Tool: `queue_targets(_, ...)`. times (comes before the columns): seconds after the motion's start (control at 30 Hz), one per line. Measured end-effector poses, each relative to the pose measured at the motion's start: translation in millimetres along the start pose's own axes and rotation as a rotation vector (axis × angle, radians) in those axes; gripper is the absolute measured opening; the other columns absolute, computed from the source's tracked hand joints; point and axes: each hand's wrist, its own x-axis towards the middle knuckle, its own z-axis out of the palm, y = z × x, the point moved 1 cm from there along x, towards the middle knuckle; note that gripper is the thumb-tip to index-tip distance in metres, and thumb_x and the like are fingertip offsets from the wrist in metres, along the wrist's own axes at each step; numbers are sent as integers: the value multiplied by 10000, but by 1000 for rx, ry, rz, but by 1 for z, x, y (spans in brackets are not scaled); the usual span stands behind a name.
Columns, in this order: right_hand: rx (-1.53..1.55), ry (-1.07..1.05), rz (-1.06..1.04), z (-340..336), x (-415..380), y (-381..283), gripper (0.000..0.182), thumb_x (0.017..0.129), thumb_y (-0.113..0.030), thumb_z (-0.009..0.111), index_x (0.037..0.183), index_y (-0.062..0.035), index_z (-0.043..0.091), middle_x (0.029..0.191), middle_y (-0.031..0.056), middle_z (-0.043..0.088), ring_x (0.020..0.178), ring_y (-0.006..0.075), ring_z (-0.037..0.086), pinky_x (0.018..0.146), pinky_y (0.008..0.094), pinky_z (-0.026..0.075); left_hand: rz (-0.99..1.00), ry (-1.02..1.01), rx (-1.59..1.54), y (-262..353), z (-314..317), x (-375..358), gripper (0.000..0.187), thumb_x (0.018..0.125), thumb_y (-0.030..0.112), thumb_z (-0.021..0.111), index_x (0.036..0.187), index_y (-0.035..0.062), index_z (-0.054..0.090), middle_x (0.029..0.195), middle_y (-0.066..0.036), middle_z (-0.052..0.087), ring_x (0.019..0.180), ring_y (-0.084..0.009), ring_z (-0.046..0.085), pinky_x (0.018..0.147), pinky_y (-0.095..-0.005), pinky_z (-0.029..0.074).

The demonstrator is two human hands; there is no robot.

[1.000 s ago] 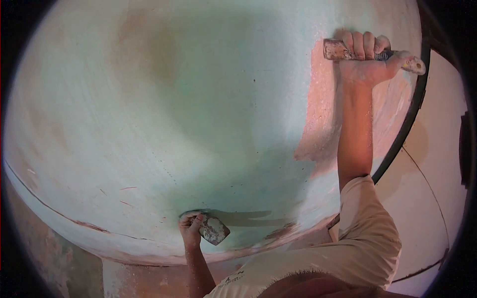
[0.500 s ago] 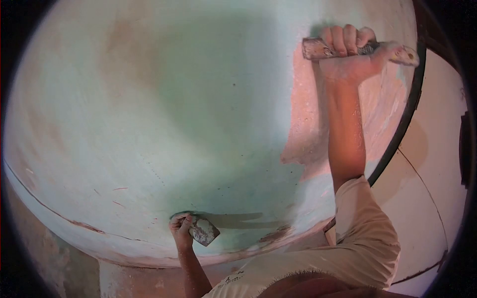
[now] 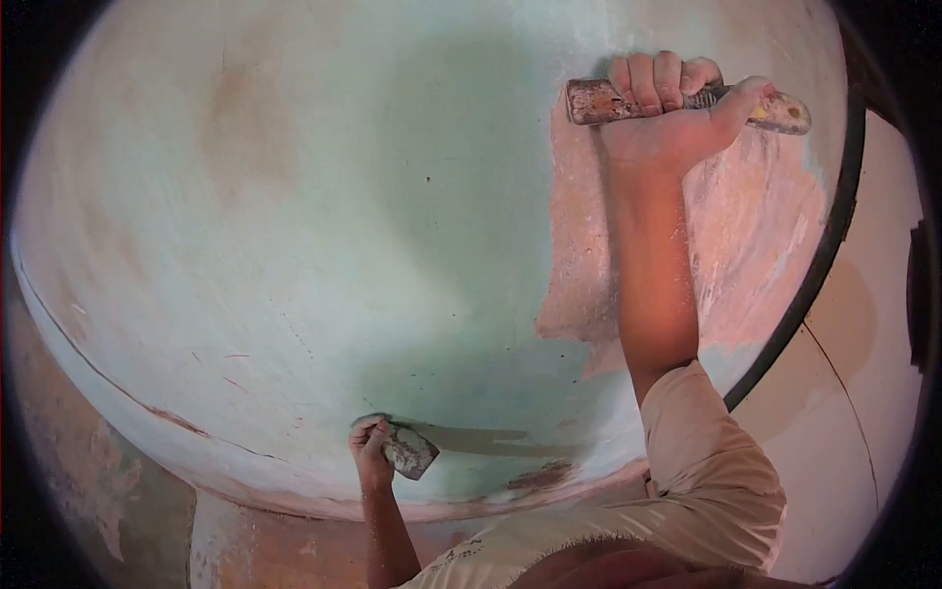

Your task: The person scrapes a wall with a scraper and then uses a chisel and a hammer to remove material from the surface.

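Observation:
My right hand (image 3: 667,108) is raised at upper right, fingers wrapped around the handle of a scraper (image 3: 592,102). The scraper lies sideways, its worn, stained blade end pointing left and its pale handle end, with a hole, sticking out right. It overlaps the upper left part of a bare pinkish patch (image 3: 579,236) on the pale green wall (image 3: 255,285). Low in the view, my left hand (image 3: 371,440) pinches a small putty knife blade (image 3: 410,452), stained and whitish, close to the wall's lower part. The blade angles down to the right.
A dark curved strip (image 3: 834,250) borders the wall on the right, with a pale surface (image 3: 834,373) beyond it. Cracks run along the wall's lower left edge. A brownish base surface (image 3: 265,540) shows underneath. Arm and blade cast shadows.
The view has shifted, so the wall and patch sit further left. My right hand and scraper appear further left with them. My left hand and its blade have moved slightly right.

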Motion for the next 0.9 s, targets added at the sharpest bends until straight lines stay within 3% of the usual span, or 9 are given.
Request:
queue_targets(0.27,48,-186,38,-15,9,3,693,840,-780,293,593,-134,338,469,-8,221,441,156,204,512,310,288,-33,38,1,-8,-5,-1,103,811,-14,636,904,26,660,849,-16,632,776,-102,569,740,-244,450)
queue_targets(0.37,-23,145,-90,21,-18,9,620,946,-616,326,520,-165,306,421,-22,251,375,117,178,369,285,165,4,37,159,-6,-17,4,106,818,-3,636,917,26,661,875,-18,628,809,-108,564,767,-257,446)
queue_targets(0.47,95,-173,77,-9,-27,10,561,976,-512,365,565,-131,354,449,-26,259,374,92,174,357,280,176,-18,67,109,-3,-9,-3,98,818,4,636,910,26,659,872,-14,621,803,-105,559,760,-254,441)
queue_targets(0.53,81,-331,451,-41,-61,-6,629,884,-684,344,578,-134,369,456,-10,264,414,141,252,463,306,290,-41,85,85,-3,-4,-9,96,817,7,634,908,25,657,868,-11,616,794,-99,553,749,-247,435)
queue_targets(0.63,49,-849,675,-92,-129,-19,587,904,-642,395,627,-128,449,548,15,393,451,168,342,483,281,286,-170,12,129,-16,-23,-23,112,817,4,627,925,25,651,843,-2,607,771,-84,543,728,-232,426)
queue_targets(0.7,-189,-817,1019,-141,-194,-40,380,866,-316,676,629,-93,480,599,-6,443,575,105,420,527,278,352,-273,-101,224,-16,-24,-42,119,820,1,622,934,24,649,816,1,605,746,-83,543,710,-231,430)
queue_targets(0.73,-257,-689,1145,-167,-234,-46,363,836,-208,722,623,-67,463,625,-25,450,613,75,398,563,281,374,-322,-160,269,-19,-20,-48,123,821,0,619,938,23,648,803,2,604,734,-82,544,701,-230,433)
queue_targets(0.8,-717,-786,1416,-201,-284,-71,303,841,-207,713,693,-38,510,688,-7,499,672,88,445,641,285,422,-459,-172,339,-12,1,-65,134,848,25,616,979,17,647,777,-10,608,703,-85,560,645,-229,449)
queue_targets(0.9,-909,-517,1470,-218,-341,-107,241,855,-212,692,863,-5,568,772,19,547,759,111,489,728,280,435,-573,-255,491,-11,17,-74,167,877,58,615,1032,1,636,798,-35,627,722,-90,586,626,-232,471)
